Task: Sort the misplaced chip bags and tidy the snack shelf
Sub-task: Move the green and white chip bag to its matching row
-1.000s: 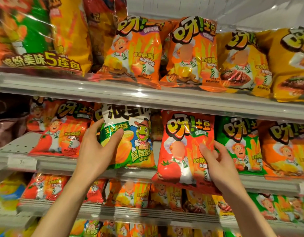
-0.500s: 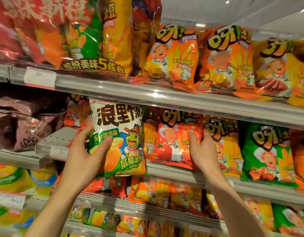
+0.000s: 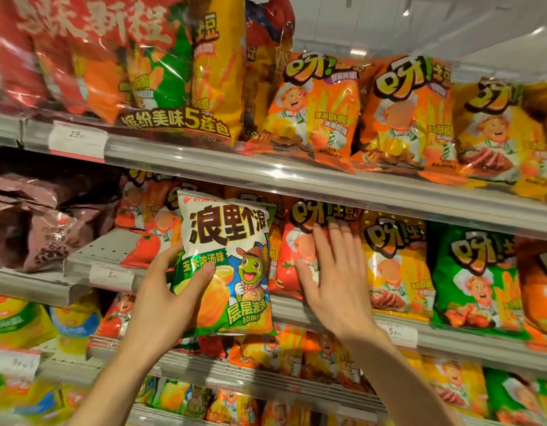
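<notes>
My left hand (image 3: 167, 290) grips a white and green chip bag (image 3: 229, 265) with a cartoon frog on it, thumb across its front, held upright in front of the middle shelf. My right hand (image 3: 333, 272) lies flat with straight, spread fingers against a red tomato chip bag (image 3: 292, 238) standing on that shelf (image 3: 327, 318). To the right of the red bag stand a yellow bag (image 3: 395, 259) and a green bag (image 3: 475, 272). More red tomato bags (image 3: 146, 241) stand behind and left of the frog bag.
The top shelf (image 3: 266, 170) carries a large multi-pack (image 3: 137, 63) at left and orange and yellow bags (image 3: 315, 109) at right. Dark maroon bags (image 3: 42, 229) fill the middle shelf at far left, beside a bare stretch of shelf (image 3: 109, 250). Lower shelves hold several mixed bags.
The frog bag in my left hand has come further out from the shelf. My right hand has let go of the red tomato bag and now presses flat against it.
</notes>
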Available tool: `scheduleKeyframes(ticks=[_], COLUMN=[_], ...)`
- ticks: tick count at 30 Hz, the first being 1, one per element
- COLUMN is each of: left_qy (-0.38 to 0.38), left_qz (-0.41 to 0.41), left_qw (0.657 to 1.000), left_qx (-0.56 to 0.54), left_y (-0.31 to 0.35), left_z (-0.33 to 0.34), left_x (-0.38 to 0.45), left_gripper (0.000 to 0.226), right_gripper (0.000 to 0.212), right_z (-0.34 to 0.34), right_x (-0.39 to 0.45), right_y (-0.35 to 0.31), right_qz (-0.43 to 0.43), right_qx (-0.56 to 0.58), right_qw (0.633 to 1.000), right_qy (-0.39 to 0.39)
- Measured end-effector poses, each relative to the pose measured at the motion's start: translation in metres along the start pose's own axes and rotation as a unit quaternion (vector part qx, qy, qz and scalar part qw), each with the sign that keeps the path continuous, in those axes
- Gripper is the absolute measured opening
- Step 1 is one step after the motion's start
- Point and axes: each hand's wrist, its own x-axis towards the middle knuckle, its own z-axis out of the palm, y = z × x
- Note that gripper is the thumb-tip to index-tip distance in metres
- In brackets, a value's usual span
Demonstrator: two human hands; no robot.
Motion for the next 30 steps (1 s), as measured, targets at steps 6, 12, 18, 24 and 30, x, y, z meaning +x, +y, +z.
scheduleKeyframes(ticks=[6, 12, 18, 24, 30], left_qy=[0.001, -0.001, -0.008, -0.010, -0.023], left_qz=[-0.011, -0.017, -0.024, -0.018, -0.008], left_qw=[1.000, 1.000, 1.000, 1.000, 0.999], left_qx=[0.001, 0.002, -0.005, -0.008, -0.024], left_y=[-0.004, -0.007, -0.009, -0.009, -0.007], left_z=[-0.002, -0.006, -0.005, -0.001, 0.002], left_x=[-0.002, -0.002, -0.002, -0.005, -0.009], left_gripper=[0.056, 0.068, 0.077, 0.087, 0.079], right_gripper=[0.072, 0.072, 0.072, 0.074, 0.066], right_z=[0.013, 0.020, 0.026, 0.017, -0.022], right_x=[0.006, 0.017, 0.008, 0.009, -0.007], right_y=[0.008, 0.015, 0.013, 0.014, -0.020], right_qz=[-0.020, -0.011, -0.014, 0.002, 0.069], right_qx=[-0.072, -0.089, -0.093, 0.014, 0.257], right_qw=[0.996, 0.995, 0.995, 0.999, 0.964], right_qy=[-0.040, -0.040, -0.037, -0.040, -0.002])
